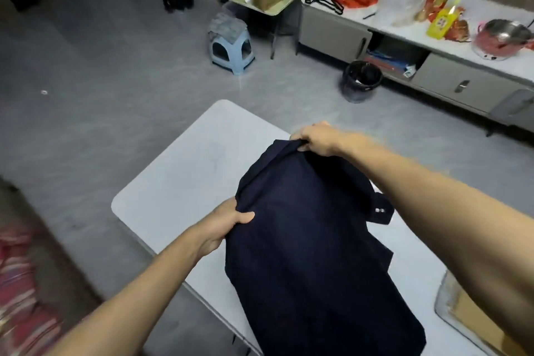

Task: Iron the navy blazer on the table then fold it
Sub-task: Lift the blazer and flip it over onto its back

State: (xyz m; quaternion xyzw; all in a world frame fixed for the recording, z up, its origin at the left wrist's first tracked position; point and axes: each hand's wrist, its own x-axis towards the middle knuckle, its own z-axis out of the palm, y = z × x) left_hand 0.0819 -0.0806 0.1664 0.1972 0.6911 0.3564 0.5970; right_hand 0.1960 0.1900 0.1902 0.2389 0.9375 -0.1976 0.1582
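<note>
Because the navy blazer is soft woven cloth, it will probably sag and wrinkle wherever nothing supports it. It is best taken at its firmer lines, collar, shoulder seams or hem, with two hands set well apart. It looks light enough to lift freely, not slippery, and nothing on it seems delicate except the buttons.

It is over the middle of the white table, its upper end raised and bunched and its lower part trailing toward the table's near edge. How much of it rests flat on the table I cannot tell. The cloth is matt and very dark, nearly black in this light. A cuff with two pale buttons sticks out toward the table's right end.

The right hand, above the table's far edge, has its fingers curled and clamped on a gathered fold at the garment's top. The left hand, toward the table's left side, pinches the blazer's edge with the thumb on top and the fingers underneath.

No iron is in view. A pale-rimmed tray sits at the table's near right, partly cut off. Beyond the table's far side stand a black bin and a blue stool.
</note>
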